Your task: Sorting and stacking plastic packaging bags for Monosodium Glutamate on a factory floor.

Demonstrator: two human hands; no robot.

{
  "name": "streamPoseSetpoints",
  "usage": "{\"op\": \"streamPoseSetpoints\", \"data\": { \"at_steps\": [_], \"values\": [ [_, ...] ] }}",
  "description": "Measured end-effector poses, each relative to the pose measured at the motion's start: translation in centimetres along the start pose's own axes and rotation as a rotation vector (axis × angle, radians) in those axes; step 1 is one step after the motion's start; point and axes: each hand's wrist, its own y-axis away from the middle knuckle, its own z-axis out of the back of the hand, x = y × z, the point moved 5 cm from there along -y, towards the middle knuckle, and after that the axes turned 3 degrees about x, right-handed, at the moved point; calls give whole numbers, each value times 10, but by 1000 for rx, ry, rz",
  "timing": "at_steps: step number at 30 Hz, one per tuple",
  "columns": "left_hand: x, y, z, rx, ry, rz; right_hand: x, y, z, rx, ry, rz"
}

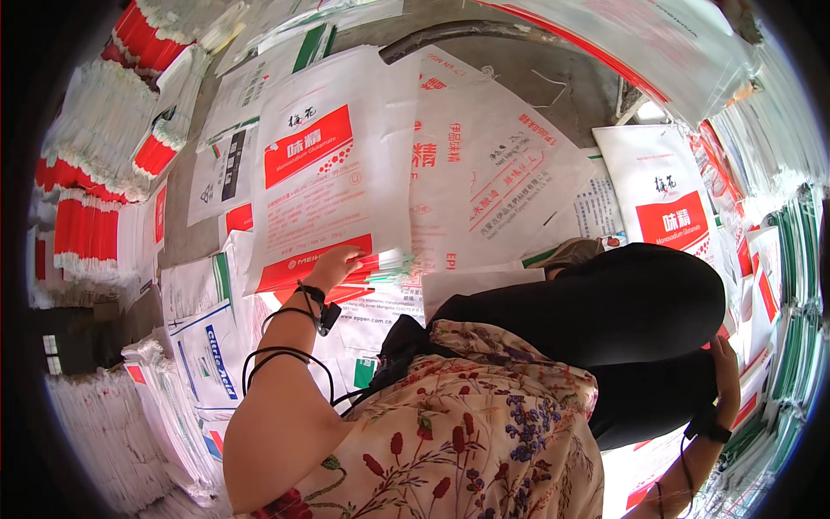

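Note:
My left hand (333, 268) is closed on the lower right corner of a large white woven bag (337, 203) with red printed panels. The bag lies flat and stretches away from me. Several layered edges with red and green stripes (385, 264) show just right of my fingers. Low at the right, my right hand (724, 372) is beside my bent black-trousered leg (596, 303); its fingers are partly hidden, and what they touch cannot be made out. A further white bag with red lettering (519, 164) lies flat beyond the leg.
Stacks of folded white and red bags (86, 229) stand along the left. Bundles with green edges (787, 303) line the right. Another red-panelled bag (661, 186) lies at the right, and a large clear-covered white bag (657, 52) hangs over the top right. A dark curved hose-like thing (475, 30) crosses the far floor.

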Motion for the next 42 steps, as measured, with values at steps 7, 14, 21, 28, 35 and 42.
{"op": "streamPoseSetpoints", "data": {
  "at_steps": [7,14,21,28,35,42],
  "values": [
    [-25,6,-1,-43,-178,-134,-1,3,1,-8,-22,-5],
    [-22,4,-3,-24,-206,-112,0,2,0,-23,-43,-22],
    [-22,15,2,-34,-204,-94,8,-3,2,-42,20,45],
    [-15,4,-8,-59,-216,-186,-15,1,5,-20,9,101],
    [-14,0,7,6,-39,73,7,4,1,0,-4,19],
    [-11,-3,14,-72,-111,29,3,0,1,-21,29,34]
  ]
}}
